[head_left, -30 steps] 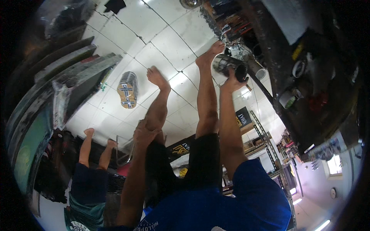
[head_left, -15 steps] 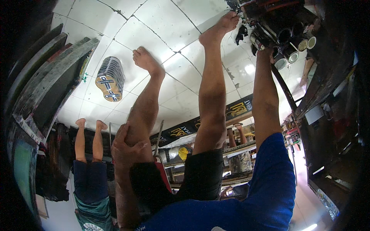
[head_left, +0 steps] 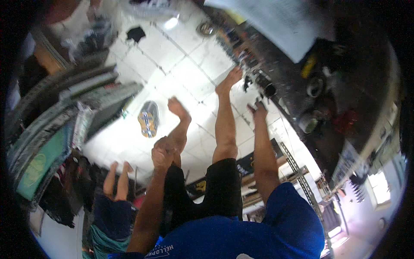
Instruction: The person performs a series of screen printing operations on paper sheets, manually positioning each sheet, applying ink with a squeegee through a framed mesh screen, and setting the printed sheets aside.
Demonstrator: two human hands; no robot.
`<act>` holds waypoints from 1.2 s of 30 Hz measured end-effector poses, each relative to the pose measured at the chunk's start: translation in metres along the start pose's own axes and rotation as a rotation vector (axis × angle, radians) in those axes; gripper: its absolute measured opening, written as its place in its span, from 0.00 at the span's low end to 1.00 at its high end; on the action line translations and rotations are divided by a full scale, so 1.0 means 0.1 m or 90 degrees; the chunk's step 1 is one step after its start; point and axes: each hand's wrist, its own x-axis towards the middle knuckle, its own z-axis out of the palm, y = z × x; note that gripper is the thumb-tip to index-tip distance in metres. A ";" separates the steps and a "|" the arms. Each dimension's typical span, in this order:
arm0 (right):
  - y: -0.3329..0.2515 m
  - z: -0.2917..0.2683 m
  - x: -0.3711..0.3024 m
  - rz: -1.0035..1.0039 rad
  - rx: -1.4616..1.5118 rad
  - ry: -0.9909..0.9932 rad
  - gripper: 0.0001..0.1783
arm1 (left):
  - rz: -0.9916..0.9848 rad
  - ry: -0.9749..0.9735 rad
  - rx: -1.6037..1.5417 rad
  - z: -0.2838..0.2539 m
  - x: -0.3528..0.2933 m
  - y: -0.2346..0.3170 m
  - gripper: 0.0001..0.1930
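Note:
My left hand (head_left: pixel 163 153) rests on my bent left knee, somewhat smeared by motion, and holds no object that I can see. Over the tiled floor, to the right of my right leg, my right hand (head_left: pixel 258 111) is stretched out with its fingers apart and nothing visible in them. Just beyond it, a dark cylindrical can (head_left: pixel 265 84) lies at the edge of the dark clutter on the right. A wrapped pack of cylindrical goods with brown and blue ends (head_left: pixel 148 123) stands on the floor left of my left foot.
Flat frames or boards (head_left: pixel 99 103) lean in a stack at the left. Another person's legs (head_left: pixel 116 181) show at the lower left. A dark worktop (head_left: pixel 327 116) with a white sheet (head_left: pixel 276 26) runs along the right. Behind my legs are shelves (head_left: pixel 297 177).
The view has swung toward the right, showing more of the worktop. My right hand has come away from the cans and its fingers have spread. My left hand stays at the knee.

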 end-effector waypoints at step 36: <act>-4.52 -1.15 -3.33 -0.494 -0.359 0.561 0.53 | 0.629 -0.091 -0.478 -2.33 0.78 6.35 0.37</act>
